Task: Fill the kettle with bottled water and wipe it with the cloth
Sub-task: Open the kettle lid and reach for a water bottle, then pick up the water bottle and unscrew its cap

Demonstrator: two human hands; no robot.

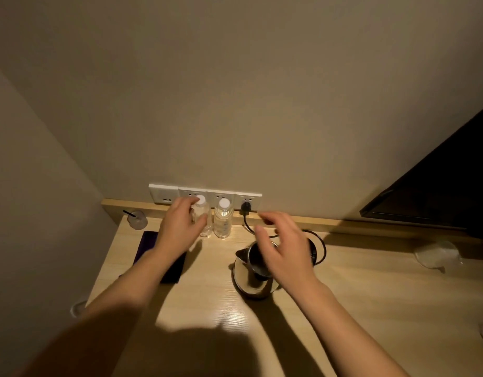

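My left hand (180, 229) curls around the left bottle (203, 217) at frame centre-left, my right hand (284, 251) hovers spread over the open kettle (252, 270) at centre; uncapping looks next.

The table (357, 300) is pale wood with a fine grain, set into a corner, with a low raised ledge of the same wood along the back against the wall. Two clear water bottles (223, 220) with white caps stand upright side by side at the back, just in front of the ledge. Right of them and nearer the front stands a steel kettle (250, 270) with its lid open, and a black cord (247, 227) curls on the wood behind it. On the left lies a flat dark purple cloth (149, 247). A small clear cup (137, 219) with a black straw sits in the back left corner. A clear glass (436, 254) lies on its side at the far right.
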